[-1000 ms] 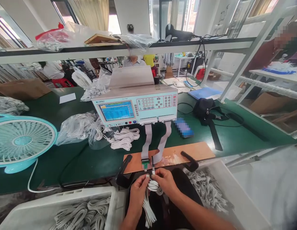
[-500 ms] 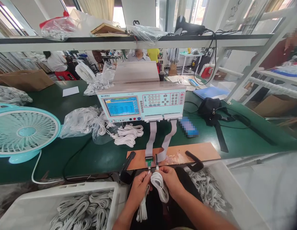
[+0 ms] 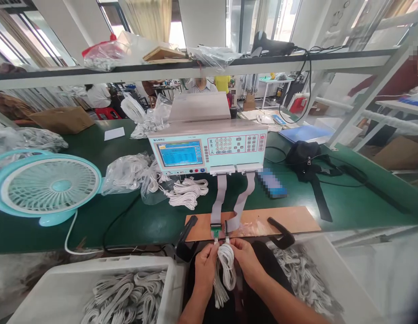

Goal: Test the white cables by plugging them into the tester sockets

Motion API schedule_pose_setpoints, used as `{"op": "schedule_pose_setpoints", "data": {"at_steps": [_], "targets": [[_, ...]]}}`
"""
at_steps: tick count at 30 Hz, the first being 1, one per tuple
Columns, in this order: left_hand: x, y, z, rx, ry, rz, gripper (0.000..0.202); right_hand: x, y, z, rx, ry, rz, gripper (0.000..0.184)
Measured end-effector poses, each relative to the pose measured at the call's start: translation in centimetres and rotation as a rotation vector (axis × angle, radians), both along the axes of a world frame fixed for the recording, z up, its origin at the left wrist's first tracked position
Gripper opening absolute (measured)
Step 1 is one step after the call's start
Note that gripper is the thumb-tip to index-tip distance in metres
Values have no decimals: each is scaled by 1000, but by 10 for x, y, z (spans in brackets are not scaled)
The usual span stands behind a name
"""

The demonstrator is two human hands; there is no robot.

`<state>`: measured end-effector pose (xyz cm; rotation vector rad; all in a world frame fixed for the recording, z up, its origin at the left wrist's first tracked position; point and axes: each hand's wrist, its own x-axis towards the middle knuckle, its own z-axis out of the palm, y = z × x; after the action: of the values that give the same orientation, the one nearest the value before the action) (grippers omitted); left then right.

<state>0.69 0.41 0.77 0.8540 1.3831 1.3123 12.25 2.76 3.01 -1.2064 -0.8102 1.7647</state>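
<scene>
My left hand (image 3: pixel 206 261) pinches one plug end of a coiled white cable (image 3: pixel 226 267) where it meets a small green circuit board (image 3: pixel 215 232). My right hand (image 3: pixel 243 256) is closed on the cable's other end, just below a second connector (image 3: pixel 227 235). The bundled loops hang between both hands, over my lap. Two grey ribbon cables (image 3: pixel 219 198) run from these connectors up to a bench tester (image 3: pixel 209 148) with a lit blue screen. Whether each plug is fully seated I cannot tell.
An orange board (image 3: pixel 279 218) lies along the bench edge, held by black clamps (image 3: pixel 186 236). A white bin (image 3: pixel 60 279) of cable coils stands at left, another bin (image 3: pixel 333 265) at right. A turquoise fan (image 3: pixel 60 184), bagged cables (image 3: pixel 128 173) and a black bag (image 3: pixel 303 157) sit on the bench.
The whole view has shifted slightly right and down as the head turned. Both hands stay at the connectors with the cable, having moved very little relative to the bench.
</scene>
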Motion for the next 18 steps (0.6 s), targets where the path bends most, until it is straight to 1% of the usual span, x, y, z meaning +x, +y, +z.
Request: {"op": "schedule_pose_setpoints", "data": {"at_steps": [3,5,10,13,18], "targets": [[1,-1,-2,-16,1,40,42,1,-2,2,40,-10,25,32],[1,0,-1,-17,-5,51,44,1,-2,0,56,11,36,31],[2,7,14,13,-41,21,46,-1,2,-9,67,72,30,28],[4,10,19,11,-84,15,48,-1,2,-10,59,97,17,27],[4,12,16,-8,-80,14,48,-3,1,-7,19,99,4,28]]}}
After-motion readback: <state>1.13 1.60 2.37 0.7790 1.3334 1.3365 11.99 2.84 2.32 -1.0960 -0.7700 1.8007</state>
